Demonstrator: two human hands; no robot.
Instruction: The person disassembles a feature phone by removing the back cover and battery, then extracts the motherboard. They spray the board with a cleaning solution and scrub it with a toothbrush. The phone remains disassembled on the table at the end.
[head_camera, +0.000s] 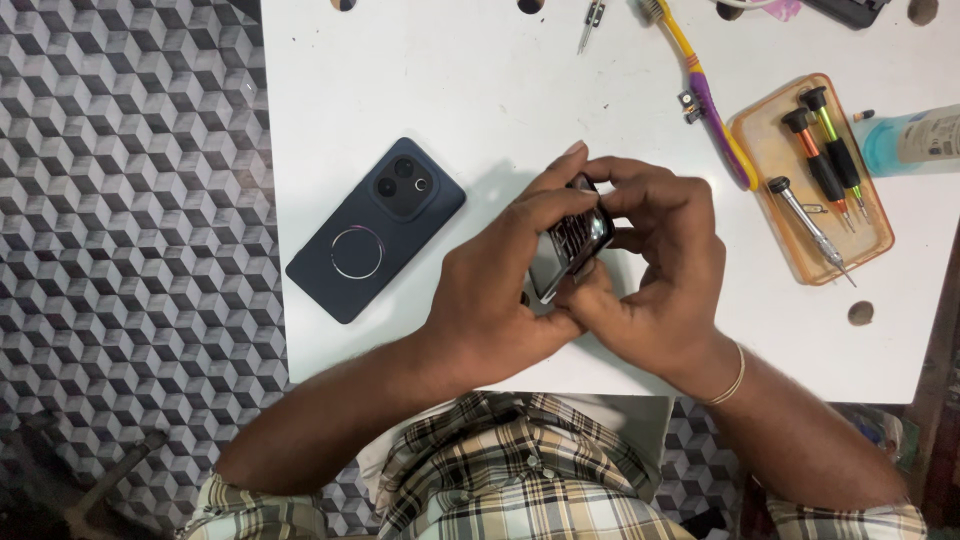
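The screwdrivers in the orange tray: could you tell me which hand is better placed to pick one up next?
Probably the right hand. The orange tray with the screwdrivers lies on the person's right, closer to that hand. The left hand is farther off and wraps the small keypad phone that both hands hold.

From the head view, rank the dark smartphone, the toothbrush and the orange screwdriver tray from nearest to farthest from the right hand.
1. Toothbrush: above the right hand, slanting across the white table.
2. Orange screwdriver tray: farther right, near the table's edge.
3. Dark smartphone: lying camera side up at the left, beyond the left hand.

Toothbrush and tray are fairly close to call.
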